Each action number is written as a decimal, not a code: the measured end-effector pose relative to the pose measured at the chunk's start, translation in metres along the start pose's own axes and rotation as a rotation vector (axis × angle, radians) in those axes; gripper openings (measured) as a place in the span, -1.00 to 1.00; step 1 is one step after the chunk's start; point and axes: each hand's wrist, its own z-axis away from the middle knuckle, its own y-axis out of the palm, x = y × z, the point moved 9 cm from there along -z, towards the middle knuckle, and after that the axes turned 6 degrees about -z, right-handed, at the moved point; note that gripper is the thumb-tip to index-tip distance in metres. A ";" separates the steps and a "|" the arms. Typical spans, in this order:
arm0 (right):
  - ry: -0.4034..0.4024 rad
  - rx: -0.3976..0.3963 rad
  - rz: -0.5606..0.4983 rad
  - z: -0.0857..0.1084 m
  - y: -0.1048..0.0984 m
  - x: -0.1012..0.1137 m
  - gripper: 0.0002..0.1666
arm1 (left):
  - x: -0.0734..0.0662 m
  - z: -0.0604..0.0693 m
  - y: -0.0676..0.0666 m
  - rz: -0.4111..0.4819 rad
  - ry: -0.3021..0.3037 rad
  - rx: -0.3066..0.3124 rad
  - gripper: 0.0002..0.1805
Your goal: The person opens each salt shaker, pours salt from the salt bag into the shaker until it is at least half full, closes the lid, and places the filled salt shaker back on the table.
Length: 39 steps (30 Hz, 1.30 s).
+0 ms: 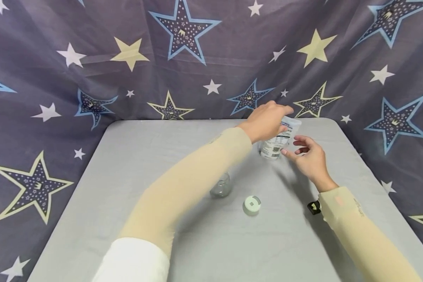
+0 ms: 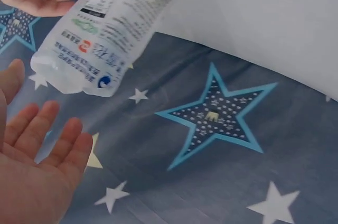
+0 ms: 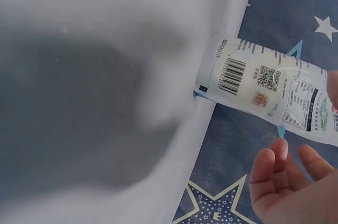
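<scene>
A white printed pouch [image 1: 277,141] stands on the table near its far edge, leaning a little. My left hand [image 1: 266,121] is by the pouch's top, its fingers spread; the left wrist view shows a gap between these fingers [image 2: 50,145] and the pouch [image 2: 113,28]. On the pouch's right side is my right hand [image 1: 308,158], fingers loosely bent and thumb near the lower part. In the right wrist view, these fingers [image 3: 274,176] lie apart from the pouch [image 3: 269,81]. Neither hand grips it.
A clear glass jar [image 1: 221,187] stands mid-table, partly behind my left forearm. Nearer and to its right lies a round pale green lid [image 1: 252,204]. Beside my right cuff is a small black item [image 1: 314,207]. A star-patterned curtain [image 1: 211,58] hangs behind the grey table [image 1: 134,156].
</scene>
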 end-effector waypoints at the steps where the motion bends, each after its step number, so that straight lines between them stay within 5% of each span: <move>1: 0.007 0.007 0.003 -0.001 0.001 -0.001 -0.26 | -0.004 -0.004 0.000 -0.007 0.007 0.007 -0.38; 9: 0.060 0.140 -0.011 -0.010 0.017 -0.014 -0.21 | -0.021 -0.030 0.004 -0.138 0.040 0.019 -0.45; 15: 0.098 0.224 -0.001 -0.018 0.034 -0.025 -0.30 | -0.024 -0.039 0.010 -0.142 0.025 0.052 -0.46; 22: 0.203 0.230 -0.030 -0.024 0.044 -0.037 -0.23 | -0.026 -0.044 0.015 -0.120 0.004 0.041 -0.57; 39: 0.220 0.139 0.060 -0.024 0.045 -0.036 -0.41 | -0.029 -0.046 0.018 -0.116 -0.022 0.011 -0.74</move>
